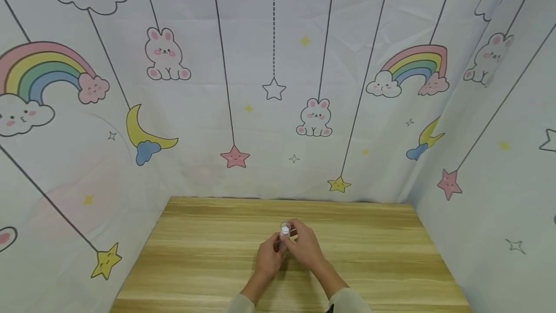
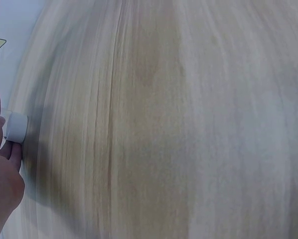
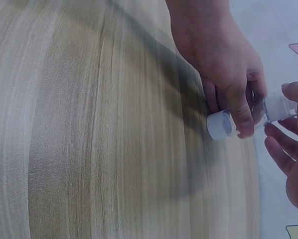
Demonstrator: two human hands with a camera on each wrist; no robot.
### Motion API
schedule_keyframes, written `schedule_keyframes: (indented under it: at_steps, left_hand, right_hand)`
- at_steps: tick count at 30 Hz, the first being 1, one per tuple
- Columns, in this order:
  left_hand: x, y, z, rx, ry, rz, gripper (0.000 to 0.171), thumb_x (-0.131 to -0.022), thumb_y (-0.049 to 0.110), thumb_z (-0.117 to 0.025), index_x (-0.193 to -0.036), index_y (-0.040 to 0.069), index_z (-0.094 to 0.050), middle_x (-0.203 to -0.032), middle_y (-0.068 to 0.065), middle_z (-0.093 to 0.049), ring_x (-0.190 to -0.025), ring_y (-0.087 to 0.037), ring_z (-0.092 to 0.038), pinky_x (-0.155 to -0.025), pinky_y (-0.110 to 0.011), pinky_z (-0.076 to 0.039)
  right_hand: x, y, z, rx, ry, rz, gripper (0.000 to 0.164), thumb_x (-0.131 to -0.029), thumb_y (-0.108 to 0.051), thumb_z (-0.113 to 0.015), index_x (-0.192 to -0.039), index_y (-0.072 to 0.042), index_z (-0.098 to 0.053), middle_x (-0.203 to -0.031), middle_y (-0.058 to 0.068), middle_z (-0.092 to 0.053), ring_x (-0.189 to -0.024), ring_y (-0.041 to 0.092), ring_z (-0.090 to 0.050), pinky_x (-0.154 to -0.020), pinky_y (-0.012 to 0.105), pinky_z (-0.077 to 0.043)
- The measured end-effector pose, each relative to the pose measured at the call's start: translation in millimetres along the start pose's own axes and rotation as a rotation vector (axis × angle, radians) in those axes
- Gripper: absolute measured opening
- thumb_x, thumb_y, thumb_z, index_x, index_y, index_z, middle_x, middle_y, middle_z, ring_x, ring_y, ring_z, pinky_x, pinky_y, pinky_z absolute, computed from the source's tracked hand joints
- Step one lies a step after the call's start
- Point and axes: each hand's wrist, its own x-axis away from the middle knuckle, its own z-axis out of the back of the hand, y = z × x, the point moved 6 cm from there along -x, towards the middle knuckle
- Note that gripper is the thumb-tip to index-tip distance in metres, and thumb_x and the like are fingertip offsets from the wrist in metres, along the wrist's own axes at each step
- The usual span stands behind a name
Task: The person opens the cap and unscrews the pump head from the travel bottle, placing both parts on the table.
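A small clear cylindrical bottle [image 1: 284,231] with a white base [image 3: 219,125] stands roughly upright between the two hands over the wooden table. My left hand [image 1: 268,258] grips its clear lower body, thumb and fingers curled round it. Higher up, my right hand [image 1: 307,247] holds the bottle's top, a clear part with white inside [image 3: 277,106], between thumb and fingers. In the left wrist view, the white base [image 2: 17,128] shows beside my left hand [image 2: 4,177] at the frame's edge. Whether the base touches the table cannot be told.
The wood-grain table [image 1: 195,255] reaches back to a pale cloth backdrop [image 1: 269,177] printed with rabbits, stars, clouds and rainbows. More of this cloth hangs along the left and right sides.
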Motion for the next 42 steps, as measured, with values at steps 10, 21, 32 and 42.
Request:
schedule_keyframes:
  at_steps: [10, 21, 32, 42]
  left_hand:
    - [-0.8, 0.0, -0.7, -0.001, -0.022, 0.036, 0.026, -0.099, 0.009, -0.076, -0.125, 0.009, -0.073, -0.114, -0.018, -0.078, -0.102, -0.031, -0.077, -0.083, -0.041, -0.064]
    - [-0.2, -4.2, -1.8, 0.000, -0.015, 0.046, 0.027, -0.099, 0.010, -0.075, -0.126, 0.008, -0.073, -0.114, -0.017, -0.078, -0.103, -0.030, -0.077, -0.084, -0.041, -0.064]
    - [-0.2, -3.4, -2.2, 0.008, -0.025, 0.059, 0.027, -0.100, 0.010, -0.075, -0.127, 0.008, -0.072, -0.113, -0.016, -0.078, -0.101, -0.028, -0.077, -0.082, -0.038, -0.064]
    - [1.5, -1.2, -1.3, -0.011, -0.021, 0.045, 0.027, -0.100, 0.013, -0.075, -0.126, 0.008, -0.073, -0.113, -0.016, -0.078, -0.099, -0.027, -0.077, -0.080, -0.039, -0.064]
  right_hand:
    - [-1.8, 1.1, 1.1, 0.024, 0.005, 0.007, 0.027, -0.101, -0.022, -0.076, -0.124, -0.012, -0.067, -0.114, 0.001, -0.071, -0.101, 0.020, -0.069, -0.081, 0.042, -0.062]
    - [-1.6, 2.1, -0.5, 0.043, 0.019, 0.001, 0.029, -0.100, -0.024, -0.077, -0.125, -0.013, -0.068, -0.113, -0.001, -0.071, -0.101, 0.018, -0.069, -0.080, 0.036, -0.062]
    - [-0.6, 1.6, -0.1, 0.054, 0.038, 0.003, 0.029, -0.099, -0.023, -0.077, -0.125, -0.012, -0.068, -0.112, 0.000, -0.071, -0.101, 0.019, -0.069, -0.081, 0.038, -0.062]
    - [0.2, 0.4, 1.8, 0.041, 0.054, 0.014, 0.030, -0.099, -0.024, -0.078, -0.125, -0.013, -0.069, -0.111, -0.002, -0.071, -0.100, 0.018, -0.069, -0.079, 0.035, -0.060]
